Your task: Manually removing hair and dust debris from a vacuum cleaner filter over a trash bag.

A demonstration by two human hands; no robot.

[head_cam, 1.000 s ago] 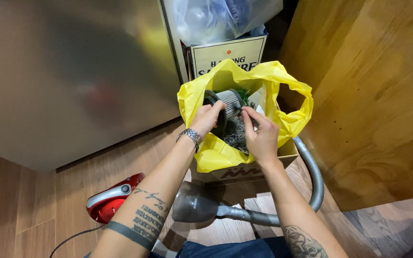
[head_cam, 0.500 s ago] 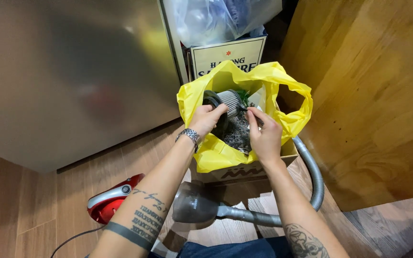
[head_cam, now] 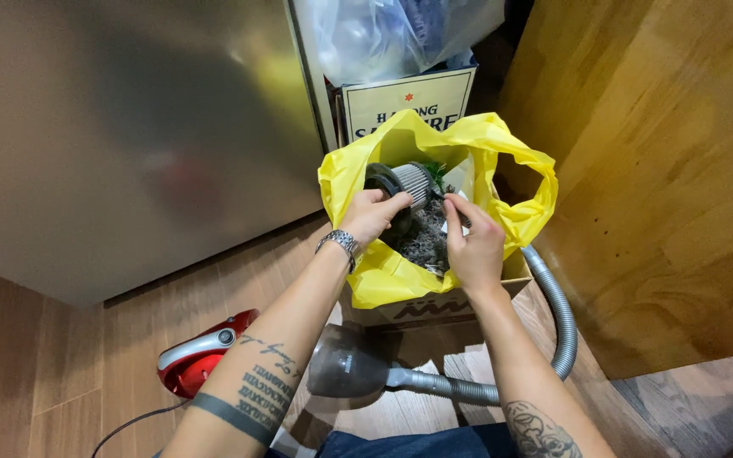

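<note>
My left hand grips a round pleated vacuum filter with a black rim, held over an open yellow plastic bag. The fingers of my right hand pinch a thin tool or brush at the filter's side; what it is I cannot tell. Grey dust and fluff lie inside the bag under the filter. The bag sits in a cardboard box.
A red vacuum cleaner body, a clear dust cup and a grey ribbed hose lie on the wooden floor. A steel appliance front stands left, a wooden panel right, a printed carton with a clear bag behind.
My left hand has turned the filter slightly leftward and my right hand has shifted a little lower along its side. The bag and the vacuum parts stay put.
</note>
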